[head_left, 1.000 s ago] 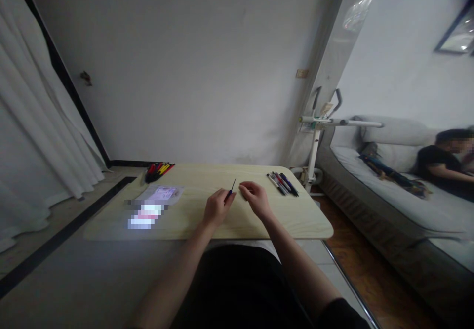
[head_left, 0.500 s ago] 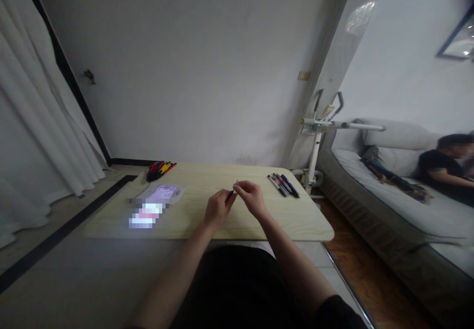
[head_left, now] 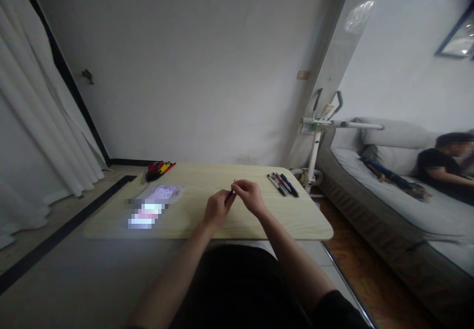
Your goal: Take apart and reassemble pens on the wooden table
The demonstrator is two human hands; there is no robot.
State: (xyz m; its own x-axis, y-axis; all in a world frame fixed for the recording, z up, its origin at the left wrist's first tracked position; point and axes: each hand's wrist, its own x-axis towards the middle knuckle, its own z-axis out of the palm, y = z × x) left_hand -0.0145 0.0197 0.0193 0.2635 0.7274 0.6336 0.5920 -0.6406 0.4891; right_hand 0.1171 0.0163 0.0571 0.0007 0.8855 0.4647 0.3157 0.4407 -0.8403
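Above the middle of the light wooden table [head_left: 192, 227], my two hands meet around a thin dark pen [head_left: 230, 194]. My left hand [head_left: 217, 208] is closed around its lower part. My right hand [head_left: 249, 195] pinches near the upper end, where a slim tip sticks up between the fingers. Most of the pen is hidden by the fingers, so I cannot tell whether it is in one piece. On the right side of the table several pens [head_left: 283, 185] lie side by side, apart from my hands.
At the table's far left lies a pile of red, yellow and black pens [head_left: 160, 170]. Nearer stand out a clear plastic bag [head_left: 177, 193] and a bright blurred patch. White exercise equipment [head_left: 314, 156] stands beyond the right edge. A person [head_left: 444, 168] lies on the grey sofa [head_left: 388, 210].
My hands stay together around the pen, with the right fingers shifted very slightly left at its upper end. The view has moved a little; the pens on the table lie as before.
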